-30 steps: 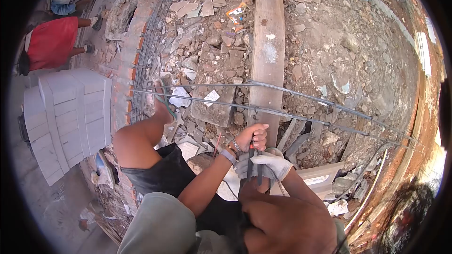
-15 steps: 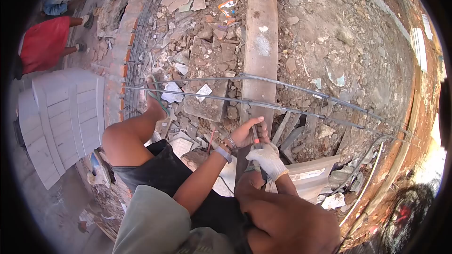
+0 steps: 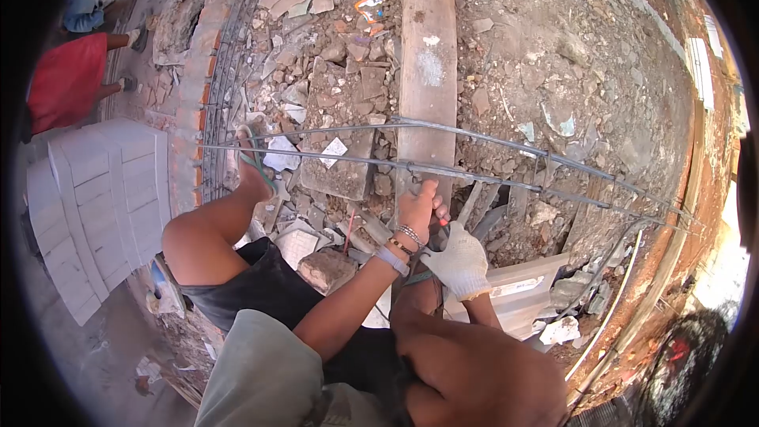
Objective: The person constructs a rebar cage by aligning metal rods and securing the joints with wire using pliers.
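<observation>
My left hand [image 3: 415,209], bare with bracelets at the wrist, is closed over the wooden plank [image 3: 428,71], just below the nearer steel bar [image 3: 466,172]. What its fingers hold is too small to make out. My right hand [image 3: 458,259] wears a white glove and is closed on a tool whose red-orange part [image 3: 443,223] shows between the hands. Most of the tool is hidden by the fingers. The two long steel bars lie crosswise over the plank, tied together by thin cross pieces.
Grey blocks [image 3: 107,198] are stacked at the left beside a brick edge with more steel rods [image 3: 225,63]. Broken rubble [image 3: 332,95] surrounds the plank. A person in red [image 3: 71,79] is at the upper left. A pale channel-shaped piece [image 3: 514,292] lies right of my gloved hand.
My left hand has moved up toward the nearer bar, its fingers now curled with the back of the hand showing. My gloved hand has turned and sits slightly higher. The view has shifted a little.
</observation>
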`<state>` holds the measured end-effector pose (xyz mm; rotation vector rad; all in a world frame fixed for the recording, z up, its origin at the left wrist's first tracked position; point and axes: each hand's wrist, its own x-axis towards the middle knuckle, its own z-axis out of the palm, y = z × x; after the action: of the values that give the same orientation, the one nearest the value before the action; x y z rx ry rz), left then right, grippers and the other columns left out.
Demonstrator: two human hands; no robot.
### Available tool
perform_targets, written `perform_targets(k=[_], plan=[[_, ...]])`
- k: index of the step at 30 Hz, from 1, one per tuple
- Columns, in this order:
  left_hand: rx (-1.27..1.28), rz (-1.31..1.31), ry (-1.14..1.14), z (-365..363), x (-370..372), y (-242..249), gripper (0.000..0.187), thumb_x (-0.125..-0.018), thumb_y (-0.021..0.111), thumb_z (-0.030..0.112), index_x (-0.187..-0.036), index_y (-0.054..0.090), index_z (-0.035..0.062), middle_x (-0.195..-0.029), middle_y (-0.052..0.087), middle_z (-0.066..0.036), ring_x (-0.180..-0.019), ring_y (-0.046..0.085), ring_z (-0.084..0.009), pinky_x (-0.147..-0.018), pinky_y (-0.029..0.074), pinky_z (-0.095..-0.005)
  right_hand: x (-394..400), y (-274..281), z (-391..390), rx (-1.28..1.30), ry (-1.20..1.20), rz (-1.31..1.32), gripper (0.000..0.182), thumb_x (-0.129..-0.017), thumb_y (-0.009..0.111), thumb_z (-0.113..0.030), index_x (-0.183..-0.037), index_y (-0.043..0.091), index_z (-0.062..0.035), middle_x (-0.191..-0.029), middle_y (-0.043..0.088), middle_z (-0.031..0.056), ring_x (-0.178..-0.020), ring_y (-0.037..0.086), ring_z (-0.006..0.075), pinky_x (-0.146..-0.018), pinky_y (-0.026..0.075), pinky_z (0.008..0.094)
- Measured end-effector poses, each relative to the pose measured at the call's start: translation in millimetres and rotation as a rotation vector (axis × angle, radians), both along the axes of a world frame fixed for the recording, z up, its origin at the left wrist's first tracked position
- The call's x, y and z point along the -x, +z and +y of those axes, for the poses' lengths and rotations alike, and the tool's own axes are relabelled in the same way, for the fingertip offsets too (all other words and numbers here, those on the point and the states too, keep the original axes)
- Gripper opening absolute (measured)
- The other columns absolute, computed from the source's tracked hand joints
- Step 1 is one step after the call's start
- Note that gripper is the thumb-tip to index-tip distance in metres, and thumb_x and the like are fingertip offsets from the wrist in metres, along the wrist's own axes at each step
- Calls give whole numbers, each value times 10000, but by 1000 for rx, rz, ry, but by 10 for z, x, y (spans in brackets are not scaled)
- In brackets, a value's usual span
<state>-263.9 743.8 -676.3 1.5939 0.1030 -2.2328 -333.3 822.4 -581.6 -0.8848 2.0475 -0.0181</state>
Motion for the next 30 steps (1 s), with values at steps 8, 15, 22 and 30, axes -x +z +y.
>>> perform_targets(k=[8,15,22,30], plan=[[-35,223,-146,-142,-205,23,386,-907,663,263,-661,375,184,-533,351,41,-443,397,-142,-498,400,-350,169,-242,91,-198,-763,-1302,344,-860,773,-292,-1003,688,9,-838,691,73,-742,661,157,-661,535,329],[96,230,-107,11,-85,-28,218,-900,731,272,-950,652,76,-812,699,-81,-814,722,-246,-731,573,-368,692,-273,-142,-311,-203,-931,337,-884,733,-372,-815,647,-54,-701,646,47,-595,613,154,-549,484,318],[-49,201,129,81,283,-10,196,-881,761,220,-822,630,87,-771,648,-24,-710,650,-180,-669,545,-346,1167,-373,-471,-588,21,-878,320,-851,758,-371,-773,681,-70,-643,629,52,-547,591,150,-466,435,307],[-56,226,469,110,597,-64,209,-874,691,158,-737,535,133,-687,536,21,-710,578,-156,-731,496,-313,1502,-437,-975,-815,76,-968,247,-832,798,-252,-814,672,-41,-680,618,67,-595,627,163,-521,532,310]])
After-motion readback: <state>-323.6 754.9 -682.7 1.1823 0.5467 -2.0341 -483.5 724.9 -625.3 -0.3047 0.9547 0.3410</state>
